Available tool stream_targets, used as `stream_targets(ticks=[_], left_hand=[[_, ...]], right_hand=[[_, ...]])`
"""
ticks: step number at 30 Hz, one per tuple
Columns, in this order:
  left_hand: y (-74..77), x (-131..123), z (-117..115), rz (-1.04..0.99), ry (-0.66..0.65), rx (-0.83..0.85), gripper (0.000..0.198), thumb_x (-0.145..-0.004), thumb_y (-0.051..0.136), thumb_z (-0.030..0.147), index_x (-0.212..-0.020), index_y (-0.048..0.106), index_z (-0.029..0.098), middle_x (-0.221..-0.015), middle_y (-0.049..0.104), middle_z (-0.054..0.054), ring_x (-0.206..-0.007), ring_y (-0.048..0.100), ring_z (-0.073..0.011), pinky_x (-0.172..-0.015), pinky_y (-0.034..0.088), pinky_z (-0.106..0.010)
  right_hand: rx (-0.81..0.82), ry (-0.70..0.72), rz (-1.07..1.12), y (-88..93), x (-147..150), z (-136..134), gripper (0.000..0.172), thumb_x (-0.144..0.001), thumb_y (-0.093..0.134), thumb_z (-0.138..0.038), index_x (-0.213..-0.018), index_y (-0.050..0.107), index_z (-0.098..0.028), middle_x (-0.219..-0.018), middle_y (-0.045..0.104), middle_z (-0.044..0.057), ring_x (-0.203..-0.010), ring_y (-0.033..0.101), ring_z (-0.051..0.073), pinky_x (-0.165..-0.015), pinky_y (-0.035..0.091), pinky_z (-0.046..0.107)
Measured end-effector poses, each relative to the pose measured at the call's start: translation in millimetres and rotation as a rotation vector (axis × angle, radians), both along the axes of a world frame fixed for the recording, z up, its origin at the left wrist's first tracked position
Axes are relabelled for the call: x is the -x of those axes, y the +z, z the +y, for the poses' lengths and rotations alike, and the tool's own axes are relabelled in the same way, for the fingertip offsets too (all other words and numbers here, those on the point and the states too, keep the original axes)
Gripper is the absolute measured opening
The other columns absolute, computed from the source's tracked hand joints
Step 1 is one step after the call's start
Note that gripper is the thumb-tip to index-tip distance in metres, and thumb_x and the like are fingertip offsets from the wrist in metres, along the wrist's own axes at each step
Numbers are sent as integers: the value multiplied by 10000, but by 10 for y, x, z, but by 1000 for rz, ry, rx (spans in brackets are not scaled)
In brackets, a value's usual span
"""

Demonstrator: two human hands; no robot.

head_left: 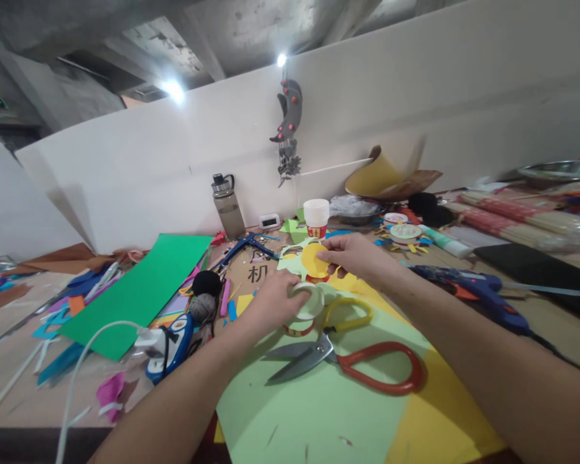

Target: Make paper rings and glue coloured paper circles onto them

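Between thumb and fingers, my right hand (345, 254) pinches a round yellow paper disc (314, 260). My left hand (283, 299) is closed at the edge of a pale round piece (309, 301), just below and left of the disc. A ring with a red and yellow band (299, 329) lies partly under that piece. Large scissors (325, 348) with one yellow and one red-orange handle lie spread on light green paper (309, 412), below both hands. Yellow paper (439, 406) shows beneath the green sheet at the right.
Stacked white cups (316, 216) and a bottle (229, 206) stand at the back. A green sheet (140, 290), yarn balls (206, 284) and a power strip (176, 345) lie left. Blue glue guns (246, 248) (483, 293) lie on both sides.
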State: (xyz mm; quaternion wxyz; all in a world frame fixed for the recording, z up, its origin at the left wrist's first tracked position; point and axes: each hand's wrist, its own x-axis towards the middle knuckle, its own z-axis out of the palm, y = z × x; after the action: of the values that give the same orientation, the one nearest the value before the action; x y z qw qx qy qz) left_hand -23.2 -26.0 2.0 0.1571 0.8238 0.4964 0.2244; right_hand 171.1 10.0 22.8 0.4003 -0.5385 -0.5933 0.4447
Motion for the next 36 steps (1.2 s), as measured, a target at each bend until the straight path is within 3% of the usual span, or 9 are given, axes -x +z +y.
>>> stream_targets(ticks=[2, 6, 10, 15, 18, 22, 27, 36], left_hand=[[-26, -15, -11, 39, 56, -47, 204, -785, 622, 375, -826, 668, 181, -908, 648, -76, -976, 543, -270, -866, 421, -410], [-16, -35, -27, -153, 159, -133, 507, -727, 729, 413, -1150, 589, 173, -1147, 614, -115, -1088, 536, -280, -926, 437, -435], [29, -39, -52, -286, 86, -140, 650, -750, 737, 359, -1314, 459, 194, -1272, 552, -125, -868, 622, -182, -819, 515, -370], [-6, -20, -49, -135, -15, -359, 616, -777, 718, 269, -1335, 460, 221, -1295, 572, -115, -1203, 541, -261, -986, 463, -427], [-6, -8, -31, -174, 4, -321, 578, -802, 687, 268, -1335, 477, 195, -1243, 612, -125, -1087, 608, -244, -910, 511, -404], [33, -7, -14, -381, 5, -80, 617, -786, 700, 303, -1352, 485, 185, -1160, 660, -115, -835, 667, -179, -745, 557, -316], [36, -11, 1, -547, -53, 63, 622, -783, 707, 302, -1358, 495, 198, -1138, 678, -92, -826, 677, -175, -763, 554, -316], [16, 5, 15, -576, -70, 54, 652, -761, 732, 326, -1360, 497, 221, -1170, 675, -90, -850, 684, -173, -782, 558, -313]], right_hand=[[-14, 13, 0, -13, 12, -2, 106, -751, 676, -140, -652, 649, -168, -543, 615, 2, -461, 569, 100, -390, 445, 187], [-63, 37, -49, -24, 52, -38, 75, -791, 613, -174, -731, 657, -173, -540, 617, 0, -452, 560, 114, -425, 462, 228], [-226, 75, -194, -25, 139, -156, 113, -814, 562, -222, -791, 668, -191, -540, 606, -12, -462, 545, 126, -457, 413, 249], [-429, 109, -323, -10, 251, -324, 146, -805, 541, -218, -754, 677, -203, -661, 659, 8, -593, 556, 144, -557, 398, 272], [-354, 208, -180, -5, 259, -318, 174, -822, 543, -301, -802, 685, -202, -740, 676, 16, -657, 579, 150, -610, 440, 280], [-116, 310, 126, -4, 235, -246, 254, -797, 591, -429, -806, 662, -185, -672, 615, -1, -618, 556, 125, -609, 475, 272], [12, 305, 294, -2, 238, -241, 328, -685, 727, -482, -783, 629, -185, -623, 557, -32, -591, 519, 97, -604, 480, 261], [84, 312, 342, -1, 226, -245, 334, -658, 785, -437, -834, 646, -190, -667, 586, -26, -630, 549, 100, -594, 485, 246]])
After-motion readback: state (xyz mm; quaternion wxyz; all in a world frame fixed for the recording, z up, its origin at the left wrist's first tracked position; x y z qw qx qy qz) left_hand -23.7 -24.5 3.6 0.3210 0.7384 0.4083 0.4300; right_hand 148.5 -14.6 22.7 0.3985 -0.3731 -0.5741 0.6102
